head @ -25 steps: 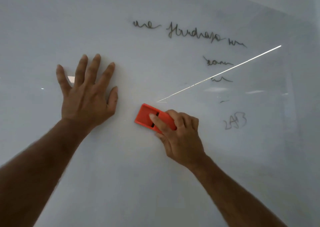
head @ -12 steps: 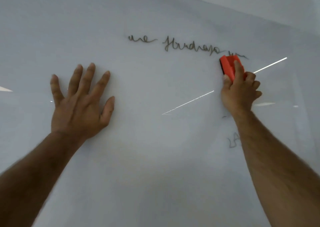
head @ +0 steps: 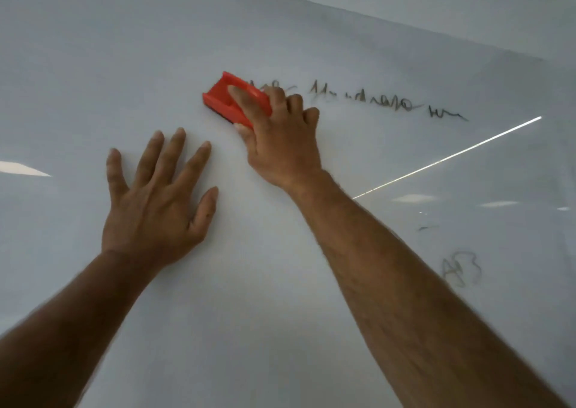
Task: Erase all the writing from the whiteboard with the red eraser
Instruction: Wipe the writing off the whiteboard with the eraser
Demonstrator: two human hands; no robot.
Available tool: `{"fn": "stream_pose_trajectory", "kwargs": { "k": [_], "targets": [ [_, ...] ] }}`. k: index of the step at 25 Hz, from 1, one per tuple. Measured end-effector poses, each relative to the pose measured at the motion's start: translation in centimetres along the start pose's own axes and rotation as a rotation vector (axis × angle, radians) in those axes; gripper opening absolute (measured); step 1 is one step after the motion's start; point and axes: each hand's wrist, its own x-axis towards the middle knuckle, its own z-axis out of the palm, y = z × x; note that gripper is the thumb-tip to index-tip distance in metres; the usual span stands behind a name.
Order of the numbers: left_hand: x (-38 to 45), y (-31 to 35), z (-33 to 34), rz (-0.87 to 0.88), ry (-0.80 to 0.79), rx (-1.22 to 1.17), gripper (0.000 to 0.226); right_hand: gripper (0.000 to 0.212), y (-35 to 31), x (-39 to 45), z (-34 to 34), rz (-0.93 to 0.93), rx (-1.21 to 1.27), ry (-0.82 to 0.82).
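Whiteboard (head: 311,298) fills the view, its top edge slanting above with bare room left and below. Half a second ago the right hand (head: 280,145) was at the line's right end; now, gripping the red eraser (head: 232,98), it sits at the writing (head: 383,102) line's left start (partly smeared), so that line and the lower scribble (head: 461,269) remain. Left hand (head: 156,201) lies open and flat on the board.

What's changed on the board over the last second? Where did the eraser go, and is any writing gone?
The right hand carried the red plastic block eraser from mid-board up to the right end of the top handwritten line, then left to its start. That line now looks smeared; two short scribbles below it are gone. The left hand stayed flat on the white glossy whiteboard; the faint lower-right scribble remains.
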Motion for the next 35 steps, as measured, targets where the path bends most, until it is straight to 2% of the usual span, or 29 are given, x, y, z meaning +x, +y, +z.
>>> {"fn": "stream_pose_trajectory", "kwargs": {
  "k": [2, 4, 8, 15, 21, 24, 28, 31, 35],
  "targets": [
    [0.3, -0.2, 0.2, 0.014, -0.008, 0.003, 0.075, 0.056, -2.0, 1.2, 0.3, -0.169, -0.042, -0.042],
    [0.3, -0.3, 0.4, 0.022, -0.004, -0.005, 0.075, 0.057, -1.4, 1.8, 0.4, -0.176, -0.057, -0.053],
    [-0.1, -0.3, 0.6, 0.021, 0.074, -0.031, 0.072, 0.056, 3.7, 2.2, 0.2, 0.097, -0.071, -0.047],
    [0.8, 0.2, 1.1, 0.003, 0.158, -0.015, 0.068, 0.057, 19.3, -2.1, -1.6, 0.576, -0.107, -0.026],
    [2.9, 5.8, 2.0, -0.007, 0.165, -0.035, 0.069, 0.057, 29.2, -7.4, -3.2, 0.891, -0.119, 0.015],
    [2.9, 6.9, 2.7, -0.020, 0.147, -0.018, 0.070, 0.056, 31.5, -8.6, -3.3, 0.985, -0.123, 0.012],
    [2.9, 7.0, 2.5, -0.043, 0.103, -0.004, 0.072, 0.055, 30.6, -7.2, -2.8, 0.958, -0.119, 0.058],
    [2.8, 7.2, 2.3, -0.043, 0.080, -0.006, 0.073, 0.056, 27.7, -4.7, -2.3, 0.825, -0.097, 0.064],
    [2.7, 7.3, 2.0, -0.058, 0.077, -0.038, 0.076, 0.056, 19.7, -0.2, -1.2, 0.607, -0.077, 0.023]
  ]
}}
